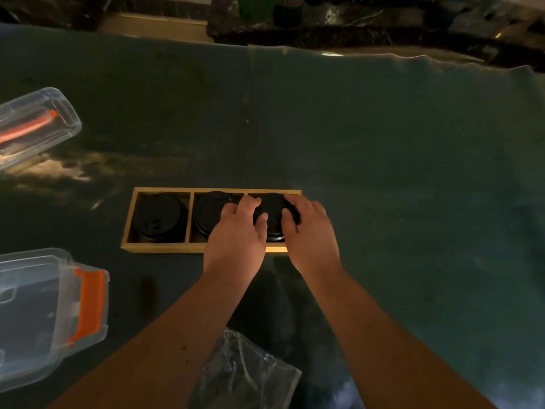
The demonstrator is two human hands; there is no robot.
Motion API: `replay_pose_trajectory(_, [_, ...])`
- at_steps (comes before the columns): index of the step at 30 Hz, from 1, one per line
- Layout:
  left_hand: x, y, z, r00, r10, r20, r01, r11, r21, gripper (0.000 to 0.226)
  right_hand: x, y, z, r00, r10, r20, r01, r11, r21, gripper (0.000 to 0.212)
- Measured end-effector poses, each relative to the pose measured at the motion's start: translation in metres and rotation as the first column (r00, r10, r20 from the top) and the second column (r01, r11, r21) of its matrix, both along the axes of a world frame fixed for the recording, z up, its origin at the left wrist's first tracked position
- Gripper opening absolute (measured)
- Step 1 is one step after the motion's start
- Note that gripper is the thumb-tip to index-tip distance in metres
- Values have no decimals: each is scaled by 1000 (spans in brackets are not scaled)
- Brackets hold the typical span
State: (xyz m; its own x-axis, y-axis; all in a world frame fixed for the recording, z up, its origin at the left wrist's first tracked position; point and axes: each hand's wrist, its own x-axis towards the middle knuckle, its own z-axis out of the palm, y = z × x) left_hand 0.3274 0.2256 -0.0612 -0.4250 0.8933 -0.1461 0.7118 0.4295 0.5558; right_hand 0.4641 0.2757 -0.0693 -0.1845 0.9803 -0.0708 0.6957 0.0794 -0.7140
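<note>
A wooden tray (pixel 165 247) with three compartments lies on the dark table, a stack of black cup lids in each. The left stack (pixel 159 217) and the middle stack (pixel 208 215) sit untouched. Both hands are on the right stack of black lids (pixel 272 208). My left hand (pixel 239 234) curls its fingers and thumb over the stack's left side. My right hand (pixel 309 228) grips its right side, fingers bent over the rim. The right compartment is mostly hidden beneath the hands.
A clear plastic box lid (pixel 38 125) with an orange strip lies at the far left. A clear box with an orange latch (pixel 50 311) stands at the near left. A crumpled clear plastic bag (pixel 244 370) lies between my forearms.
</note>
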Motion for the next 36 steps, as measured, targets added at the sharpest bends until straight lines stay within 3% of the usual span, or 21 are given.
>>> replay_pose_trajectory(9, [0, 0, -2, 1000, 4, -12, -4, 1000, 1, 37, -2, -1, 1, 999, 2, 34, -2, 1000, 3, 35])
replay_pose_trajectory(14, [-12, -12, 11, 998, -49, 34, 50, 999, -5, 48, -2, 3, 13, 995, 59, 76, -58, 998, -22, 38])
replay_pose_trajectory(18, [-25, -57, 31, 1000, -16, -12, 17, 998, 61, 48, -2, -19, 30, 977, 104, 187, -135, 978, 159, 50])
replay_pose_trajectory(21, [-38, -111, 42, 991, 56, -118, -43, 993, 112, 44, -1, -52, 37, 976, 161, 146, -195, 947, 255, 53])
replay_pose_trajectory(23, [-42, -154, 46, 978, 167, -128, -145, 976, 162, 53, -1, -78, 39, 968, 233, 92, -246, 953, 177, 51])
replay_pose_trajectory(26, [-38, -218, 50, 933, 356, -45, -350, 931, 106, 84, -5, -119, 37, 938, 339, 78, -328, 937, -120, 62])
replay_pose_trajectory(29, [-29, -276, 45, 843, 537, 42, -533, 843, -78, 123, -2, -156, 32, 875, 468, 126, -381, 824, -419, 107])
replay_pose_trajectory(32, [-16, -321, 32, 747, 653, 125, -600, 743, -298, 151, 3, -182, 26, 776, 593, 214, -400, 726, -559, 145])
replay_pose_trajectory(34, [-10, -338, 18, 702, 682, 206, -562, 708, -428, 145, 5, -193, 20, 745, 626, 232, -420, 710, -566, 141])
replay_pose_trajectory(36, [-6, -346, 0, 691, 678, 252, -504, 701, -505, 127, 4, -201, 8, 755, 608, 246, -425, 740, -521, 118])
